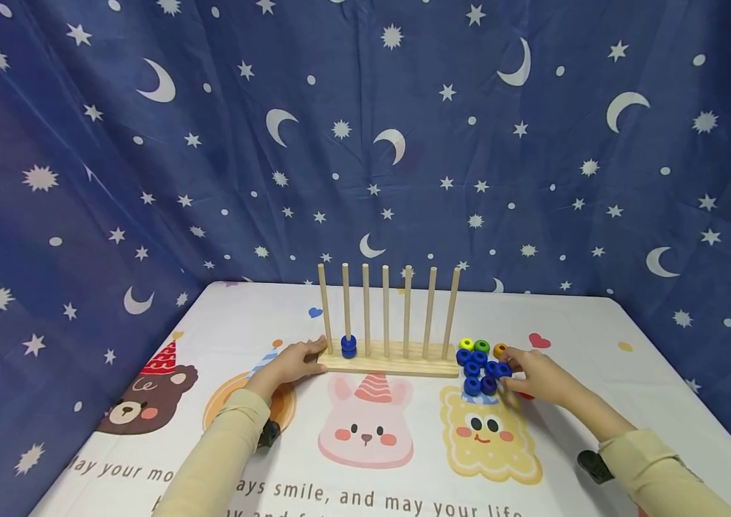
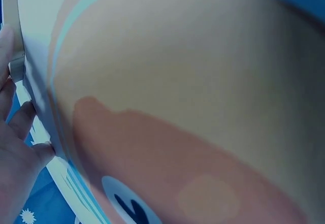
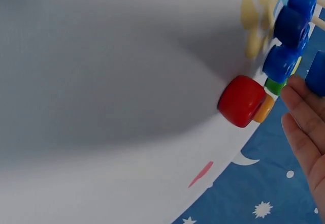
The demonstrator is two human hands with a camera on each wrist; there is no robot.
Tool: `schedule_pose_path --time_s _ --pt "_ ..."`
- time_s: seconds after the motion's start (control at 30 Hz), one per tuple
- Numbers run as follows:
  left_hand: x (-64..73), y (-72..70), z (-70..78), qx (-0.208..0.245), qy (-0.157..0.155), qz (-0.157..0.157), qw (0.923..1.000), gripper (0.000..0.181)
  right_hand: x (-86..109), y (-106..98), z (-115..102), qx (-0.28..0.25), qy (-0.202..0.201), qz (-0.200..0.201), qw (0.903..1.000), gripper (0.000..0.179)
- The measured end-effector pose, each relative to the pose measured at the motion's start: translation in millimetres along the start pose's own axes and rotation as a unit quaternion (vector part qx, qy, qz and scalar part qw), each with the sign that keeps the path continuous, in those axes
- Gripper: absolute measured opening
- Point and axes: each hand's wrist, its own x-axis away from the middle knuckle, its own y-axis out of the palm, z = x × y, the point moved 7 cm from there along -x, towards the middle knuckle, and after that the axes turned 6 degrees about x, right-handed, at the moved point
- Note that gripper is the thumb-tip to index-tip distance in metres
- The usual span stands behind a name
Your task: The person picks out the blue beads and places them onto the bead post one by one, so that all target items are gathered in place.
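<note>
A wooden peg rack (image 1: 398, 370) with several upright pegs stands on the table. Two blue beads (image 1: 349, 347) are stacked low on its second peg from the left. My left hand (image 1: 293, 362) grips the left end of the rack's base, thumb in front and fingers behind; the left wrist view catches that hand (image 2: 20, 148) at its left edge. To the right of the rack, my right hand (image 1: 540, 377) pinches a blue bead (image 3: 317, 74) between thumb and fingers. It is lifted beside a cluster of blue beads (image 1: 472, 369).
Yellow (image 1: 466, 345), green (image 1: 482, 347) and orange beads (image 1: 500, 350) lie behind the blue ones. A red bead (image 3: 241, 101) sits by the right hand, partly hidden in the head view. A starry blue curtain (image 1: 365, 143) hangs behind the printed tablecloth (image 1: 314, 438).
</note>
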Motion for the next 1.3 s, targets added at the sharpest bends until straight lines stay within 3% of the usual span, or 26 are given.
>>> schedule_pose_path --time_s 0.27,0.9,1.13,1.3 --pt "-2.2 0.4 0.1 0.001 0.002 0.002 1.0 0.059 1.4 -4 -10 0.003 -0.029 0.027 0.9992 0.028" --pt "-0.4 0.7 -0.9 -0.005 0.014 0.006 0.9999 0.058 3.3 -6 -35 -0.017 -0.042 0.075 0.9962 0.029" --pt "-0.4 3.5 0.4 0.001 0.018 -0.001 0.9998 0.059 7.4 -10 -47 -0.012 -0.063 0.126 0.9899 0.03" --pt "0.0 1.2 -0.9 0.004 0.015 0.005 0.9999 0.059 7.7 -13 -59 -0.04 -0.084 0.157 0.9831 0.031"
